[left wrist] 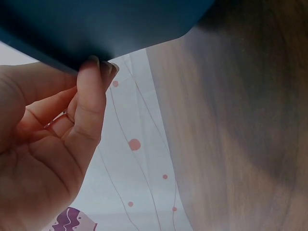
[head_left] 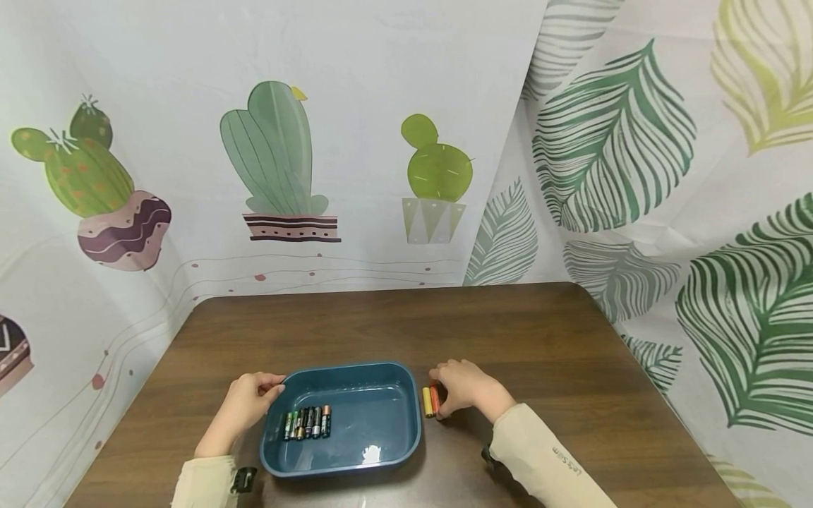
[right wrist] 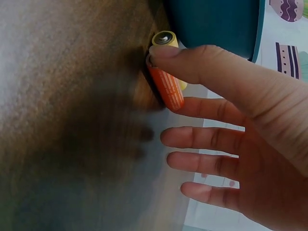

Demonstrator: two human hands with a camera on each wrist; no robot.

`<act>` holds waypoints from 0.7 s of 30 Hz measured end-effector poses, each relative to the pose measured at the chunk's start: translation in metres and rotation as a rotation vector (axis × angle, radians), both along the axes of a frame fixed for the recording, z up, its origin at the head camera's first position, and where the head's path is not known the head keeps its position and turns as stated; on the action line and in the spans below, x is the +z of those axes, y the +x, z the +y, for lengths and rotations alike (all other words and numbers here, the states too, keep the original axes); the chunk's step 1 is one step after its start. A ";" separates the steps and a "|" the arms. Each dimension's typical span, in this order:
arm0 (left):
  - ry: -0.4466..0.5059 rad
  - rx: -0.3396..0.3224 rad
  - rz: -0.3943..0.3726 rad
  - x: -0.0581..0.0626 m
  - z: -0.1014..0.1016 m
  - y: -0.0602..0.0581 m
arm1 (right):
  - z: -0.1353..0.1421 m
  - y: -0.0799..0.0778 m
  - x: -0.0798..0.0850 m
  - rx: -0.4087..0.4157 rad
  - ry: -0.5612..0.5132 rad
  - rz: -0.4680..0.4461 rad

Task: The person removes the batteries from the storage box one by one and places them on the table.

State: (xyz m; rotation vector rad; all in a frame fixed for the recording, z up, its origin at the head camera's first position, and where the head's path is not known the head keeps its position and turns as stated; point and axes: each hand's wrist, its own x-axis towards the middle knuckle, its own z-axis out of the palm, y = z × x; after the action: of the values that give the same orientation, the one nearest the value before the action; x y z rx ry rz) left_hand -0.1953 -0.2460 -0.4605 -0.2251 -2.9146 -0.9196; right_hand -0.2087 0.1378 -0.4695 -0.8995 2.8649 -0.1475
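Note:
A blue rectangular tray (head_left: 381, 406) sits on the table, with a row of several batteries (head_left: 308, 422) lying side by side at its left end. At the tray's upper left corner, my left hand (head_left: 244, 402) pinches the rim between thumb and fingers; the left wrist view shows this grip from below. To the right of the tray lie a yellow battery (head_left: 428, 403) and an orange battery (right wrist: 167, 86), side by side. My right hand (head_left: 466, 384) holds the orange one by its ends, thumb at one and index finger at the other. Its other fingers extend past the battery.
The brown wooden table (head_left: 540, 339) reaches back to a white wall cloth (head_left: 368, 141) printed with cacti. A second cloth with leaf prints (head_left: 616, 148) hangs on the right. Dark straps with small devices (head_left: 244, 480) sit at the wrists.

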 end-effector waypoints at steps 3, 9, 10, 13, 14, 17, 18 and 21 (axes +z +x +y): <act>0.005 0.002 -0.003 0.000 0.000 0.000 | 0.001 0.000 0.001 -0.002 -0.009 -0.003; 0.007 0.002 -0.006 -0.001 0.000 0.000 | 0.003 0.000 0.006 -0.015 -0.025 -0.027; 0.007 0.003 -0.008 -0.001 0.000 0.000 | 0.003 0.000 0.008 -0.018 -0.028 -0.027; 0.007 0.001 -0.013 -0.001 -0.001 0.000 | 0.002 0.000 0.018 -0.022 -0.030 -0.017; 0.006 0.000 -0.013 -0.001 -0.001 0.000 | 0.001 0.000 0.022 -0.023 -0.029 -0.011; 0.006 -0.003 -0.008 -0.001 -0.001 0.000 | -0.003 -0.001 0.035 -0.023 -0.036 0.008; 0.006 -0.004 -0.006 -0.001 -0.001 0.000 | -0.004 -0.001 0.039 -0.023 -0.043 0.013; 0.006 -0.001 -0.003 -0.001 -0.001 -0.001 | -0.010 0.000 0.051 -0.010 -0.071 0.046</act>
State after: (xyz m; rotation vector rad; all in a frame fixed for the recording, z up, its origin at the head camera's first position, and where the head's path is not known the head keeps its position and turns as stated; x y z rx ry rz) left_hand -0.1964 -0.2469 -0.4616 -0.2251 -2.9147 -0.9291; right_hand -0.2090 0.1279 -0.4186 -0.9128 2.9239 -0.2343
